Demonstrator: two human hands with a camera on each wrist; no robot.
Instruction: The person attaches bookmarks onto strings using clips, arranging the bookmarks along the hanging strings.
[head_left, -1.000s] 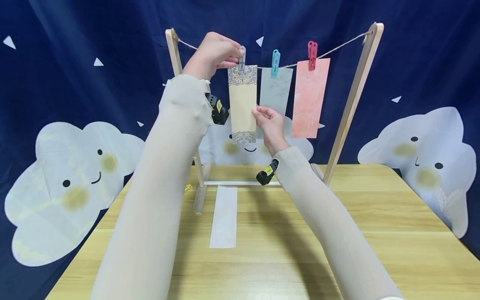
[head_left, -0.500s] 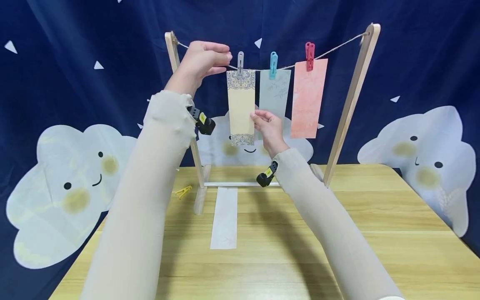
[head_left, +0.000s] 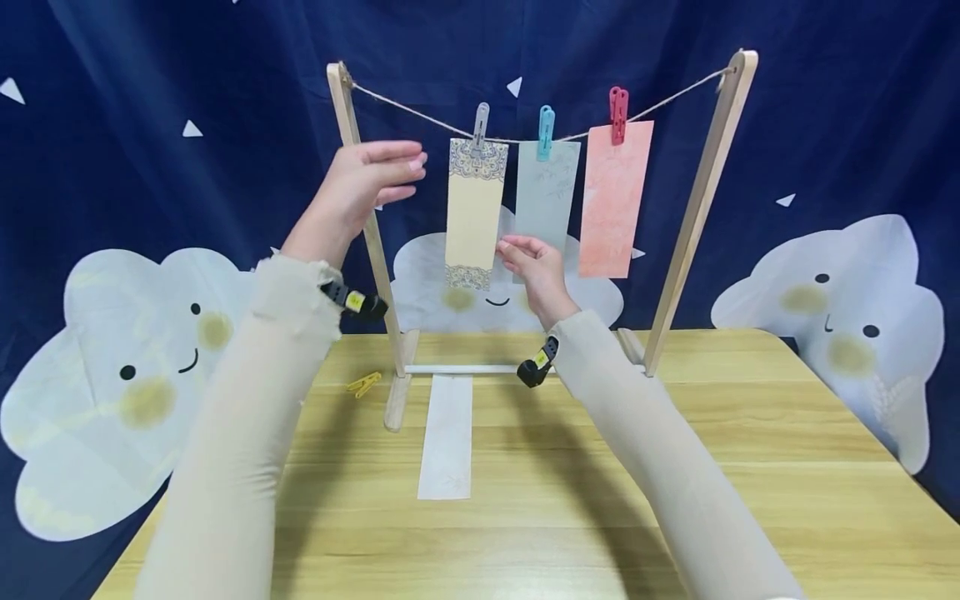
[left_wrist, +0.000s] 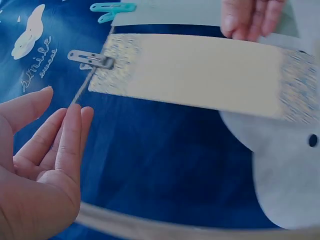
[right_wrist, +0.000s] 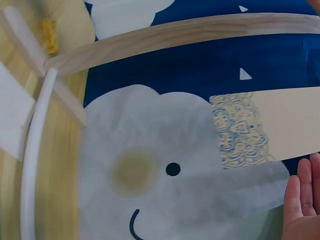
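Note:
A cream card with patterned ends (head_left: 474, 212) hangs from the string, clipped by a grey clothespin (head_left: 480, 129). To its left my left hand (head_left: 367, 179) is raised with fingers extended and nothing in them; the left wrist view shows its fingertips near the string (left_wrist: 82, 89). My right hand (head_left: 536, 271) is at the card's lower right edge, fingertips right beside it. In the right wrist view its fingers (right_wrist: 306, 187) look straight, just below the card. Also pegged up are a grey-green card (head_left: 547, 187) under a blue clothespin (head_left: 546, 132) and a pink card (head_left: 615, 200) under a red clothespin (head_left: 618, 115).
The string runs between two wooden posts (head_left: 701, 208) of a stand, joined low down by a white rod (head_left: 465, 368). On the wooden table (head_left: 750, 467) lie a pale paper strip (head_left: 447, 437) and, left of the stand's foot, a yellow clothespin (head_left: 364, 384).
My left hand has let go of the grey clothespin and moved left and down. The cream card stays hanging. My right hand has dropped slightly and now sits just off the card's edge.

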